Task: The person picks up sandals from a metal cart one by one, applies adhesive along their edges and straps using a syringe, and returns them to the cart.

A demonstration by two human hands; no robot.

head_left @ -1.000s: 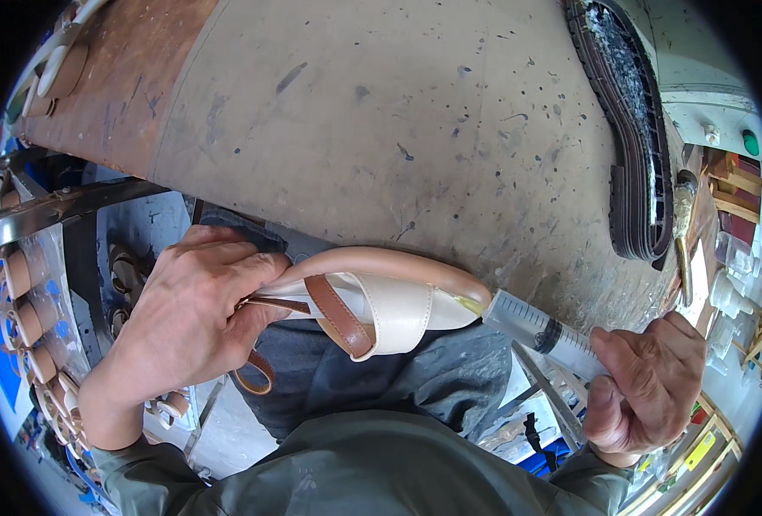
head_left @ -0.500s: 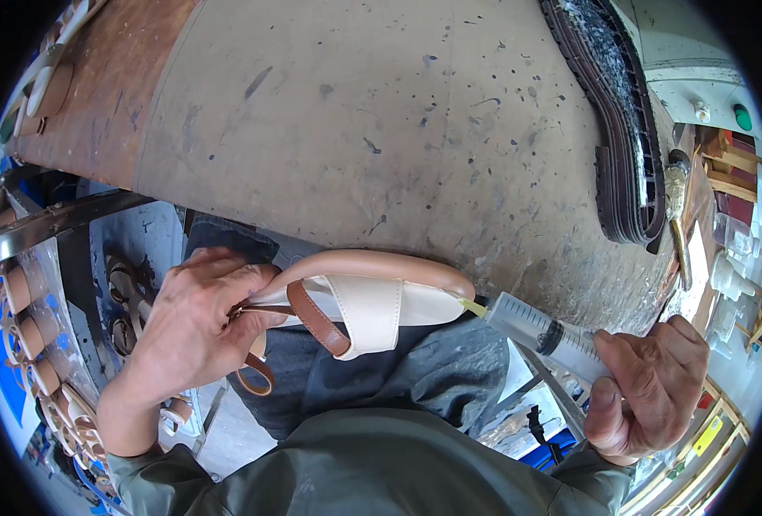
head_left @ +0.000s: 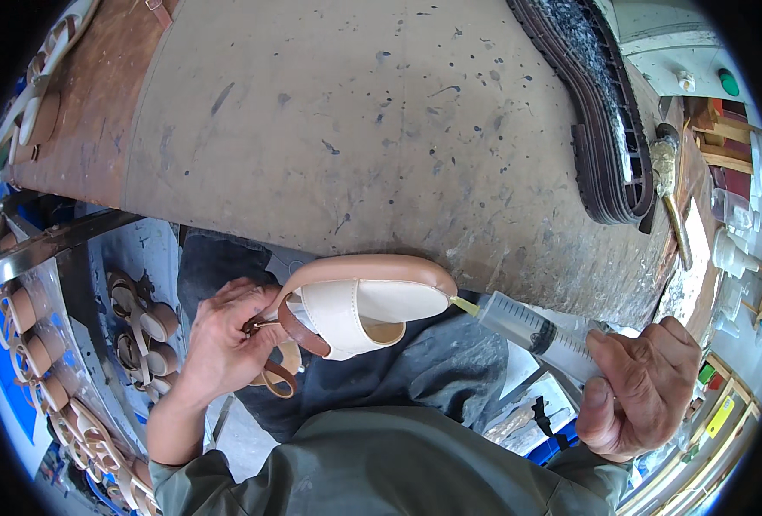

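Observation:
A sandal (head_left: 342, 305) with a tan sole edge, a cream upper band and brown straps lies on its side above my lap. My left hand (head_left: 235, 340) is closed around its heel and strap end, hiding that part. With my right hand (head_left: 643, 391) I grip a clear syringe (head_left: 523, 327) by its rear end. The syringe slants up to the left, and its pale yellow tip meets or nearly meets the toe edge of the sandal, where the sole and the insole join. A dark plunger seal shows inside the barrel.
A stained worktable (head_left: 346, 120) lies just beyond the sandal. On its right are a dark tyre-like strip (head_left: 600, 129) and a brush (head_left: 666, 172). Racks with several sandals (head_left: 144, 331) stand at the left, beside a metal bar (head_left: 45, 249).
The sandal has turned so more of its insole and band opening shows, and its toe has shifted left. My left hand moved right and slightly down; the syringe followed the toe edge leftward.

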